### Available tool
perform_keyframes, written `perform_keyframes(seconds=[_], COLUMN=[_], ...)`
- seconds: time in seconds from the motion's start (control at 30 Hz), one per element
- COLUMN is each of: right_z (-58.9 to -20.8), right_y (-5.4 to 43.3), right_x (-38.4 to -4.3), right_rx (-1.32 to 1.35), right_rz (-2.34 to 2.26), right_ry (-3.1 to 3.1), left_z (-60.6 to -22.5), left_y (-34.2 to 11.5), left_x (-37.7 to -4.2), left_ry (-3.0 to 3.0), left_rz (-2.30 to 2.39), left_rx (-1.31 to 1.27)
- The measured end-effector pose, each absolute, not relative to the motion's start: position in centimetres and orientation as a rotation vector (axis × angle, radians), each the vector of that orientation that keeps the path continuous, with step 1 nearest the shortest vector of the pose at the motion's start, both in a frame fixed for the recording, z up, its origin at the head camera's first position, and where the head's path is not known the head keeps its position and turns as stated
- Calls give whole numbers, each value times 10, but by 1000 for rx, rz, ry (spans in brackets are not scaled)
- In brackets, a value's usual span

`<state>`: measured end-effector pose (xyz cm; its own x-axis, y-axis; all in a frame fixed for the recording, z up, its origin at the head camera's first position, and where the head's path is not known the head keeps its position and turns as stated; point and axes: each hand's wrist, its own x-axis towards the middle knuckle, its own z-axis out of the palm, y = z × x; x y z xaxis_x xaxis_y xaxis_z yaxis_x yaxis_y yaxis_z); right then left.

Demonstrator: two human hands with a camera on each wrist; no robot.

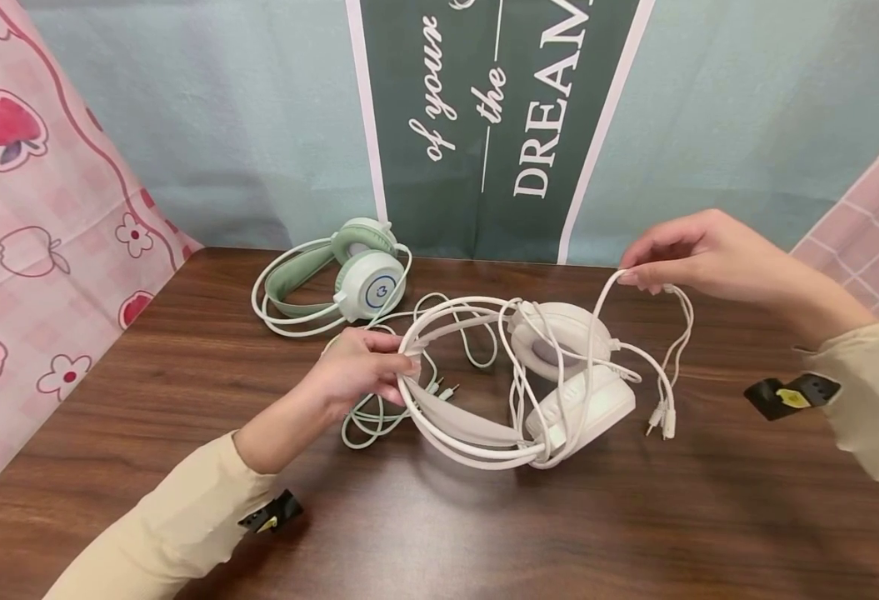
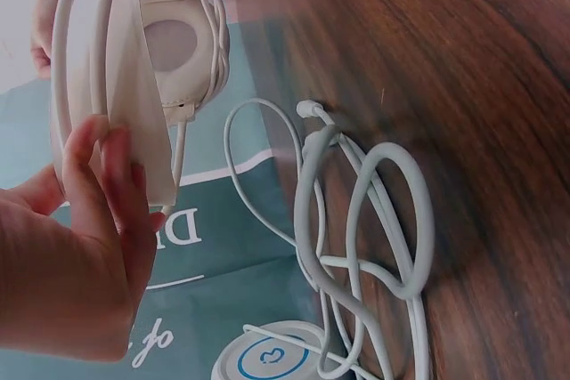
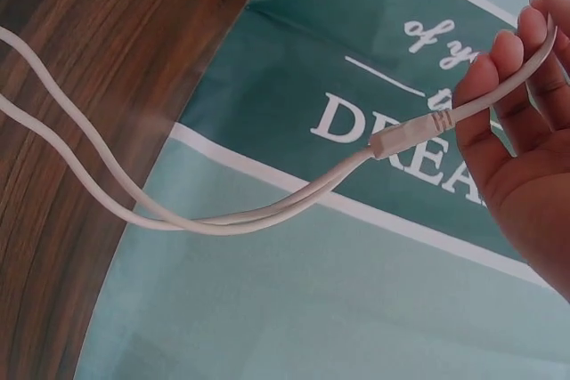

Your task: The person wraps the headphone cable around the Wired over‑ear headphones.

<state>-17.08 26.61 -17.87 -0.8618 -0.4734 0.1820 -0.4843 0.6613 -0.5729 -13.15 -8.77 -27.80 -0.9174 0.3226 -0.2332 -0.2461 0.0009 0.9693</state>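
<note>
White over-ear headphones [image 1: 454, 446] are held above the table, their headband gripped at the left end by my left hand [image 1: 360, 367]. In the left wrist view the fingers of that hand [image 2: 98, 220] curl round the headband. Loops of white cable [image 1: 559, 367] wrap over the ear cups. My right hand [image 1: 697, 250] pinches the cable up at the right of the headphones. In the right wrist view the cable's splitter [image 3: 405, 137] hangs just past that hand [image 3: 525, 113], and two thin leads run from it. The plugs [image 1: 664, 421] dangle at the right.
Pale green headphones [image 1: 372, 283] lie at the back left of the brown wooden table [image 1: 274, 400]. Their tangled green cable [image 1: 379, 421] spreads behind and below my left hand. A blue-green cloth with lettering [image 1: 259, 125] hangs along the back edge, and a pink patterned cloth [image 1: 34, 250] at the left.
</note>
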Motion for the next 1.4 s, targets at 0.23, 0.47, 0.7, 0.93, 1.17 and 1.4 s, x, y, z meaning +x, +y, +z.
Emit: perform_keyframes(seconds=[0.23, 0.47, 0.7, 0.93, 1.17, 1.4], right_z=[-181, -184, -196, -205, -214, -223], right_y=[255, 245, 243, 243, 242, 252], right_x=[-174, -181, -189, -193, -196, -199], right_rx=[908, 1053, 1225, 1330, 1389, 1415], right_rz=[999, 1023, 1047, 1006, 980, 906], right_ry=[-2830, -2828, -2855, -2891, -2905, -2958], left_z=[-279, -278, -278, -277, -274, -272], left_y=[-82, -78, -73, -68, -65, -64], left_x=[-131, -130, -126, -123, -117, -113], left_ry=[1899, 1874, 1883, 1889, 1898, 1891], left_rz=[1956, 1944, 1930, 1911, 1920, 1938], left_rx=[102, 95, 99, 117, 151, 168])
